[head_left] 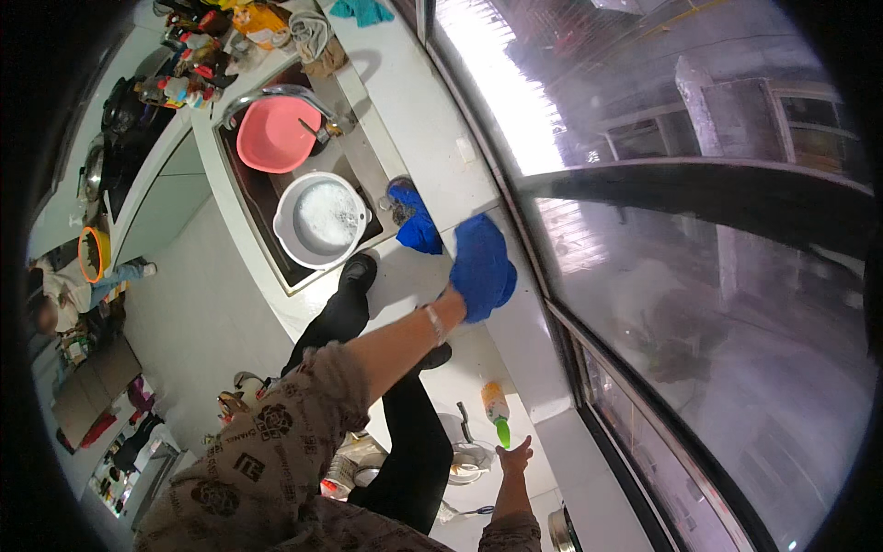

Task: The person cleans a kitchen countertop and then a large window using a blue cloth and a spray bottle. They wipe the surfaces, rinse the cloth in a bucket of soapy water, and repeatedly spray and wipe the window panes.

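Note:
My left hand (452, 306) presses a blue cloth (480, 262) against the white window ledge; its fingers are mostly hidden by the fabric. Lower right, my right hand (516, 454) has its thumb and fingers apart, beside the green top of an orange bottle (495, 403). Whether they touch I cannot tell. A second blue cloth (418, 227) lies crumpled by the sink edge. My legs in black trousers and dark shoes are over the white counter.
In the sink stand a grey-white basin (287, 230) of foamy water and a pink basin (267, 138) under the faucet. A large framed window (644, 230) runs along the right. Dishes (469, 465) lie near my right hand. A person (69, 285) is at far left.

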{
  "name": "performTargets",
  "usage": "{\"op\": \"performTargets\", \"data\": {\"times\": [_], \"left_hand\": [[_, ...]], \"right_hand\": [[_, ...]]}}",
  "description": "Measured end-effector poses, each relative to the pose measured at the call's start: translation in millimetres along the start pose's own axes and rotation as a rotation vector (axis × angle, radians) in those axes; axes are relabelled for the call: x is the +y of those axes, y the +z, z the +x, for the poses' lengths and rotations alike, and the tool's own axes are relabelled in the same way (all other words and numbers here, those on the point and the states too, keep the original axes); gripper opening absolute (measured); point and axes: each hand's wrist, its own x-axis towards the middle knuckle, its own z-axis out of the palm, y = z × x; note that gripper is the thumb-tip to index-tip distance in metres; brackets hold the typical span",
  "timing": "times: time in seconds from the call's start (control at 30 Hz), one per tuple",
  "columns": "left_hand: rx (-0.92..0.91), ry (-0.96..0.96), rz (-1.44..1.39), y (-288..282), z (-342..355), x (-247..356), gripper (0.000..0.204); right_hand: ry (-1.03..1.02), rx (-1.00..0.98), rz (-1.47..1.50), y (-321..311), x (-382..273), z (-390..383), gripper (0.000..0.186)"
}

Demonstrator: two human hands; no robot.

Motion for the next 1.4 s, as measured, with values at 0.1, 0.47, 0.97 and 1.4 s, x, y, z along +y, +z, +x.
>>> {"op": "performTargets", "data": {"times": [0.1,0.47,0.97,1.4], "left_hand": [[-0.353,-0.121,0.100,61.4,-5.9,-66.1,0.023],[-0.462,0.010,-0.329,39.2,-83.1,-116.9,0.024],[-0.682,0.336,-0.287,-119.6,-148.9,-26.9,0.084],[-0.433,0.313,-1.073,-460.5,-152.0,39.9,0.091]], "right_hand": [[0.042,-0.062,0.018,29.6,-14.5,44.0,0.108],[-0.060,0.047,-0.262,68.1,0.2,76.5,0.043],[-1.012,0.137,-0.181,-185.0,-106.0,-210.3,0.038],[-1.600,0.030,-0.193,-481.4,-114.7,-563.8,0.036]]}}
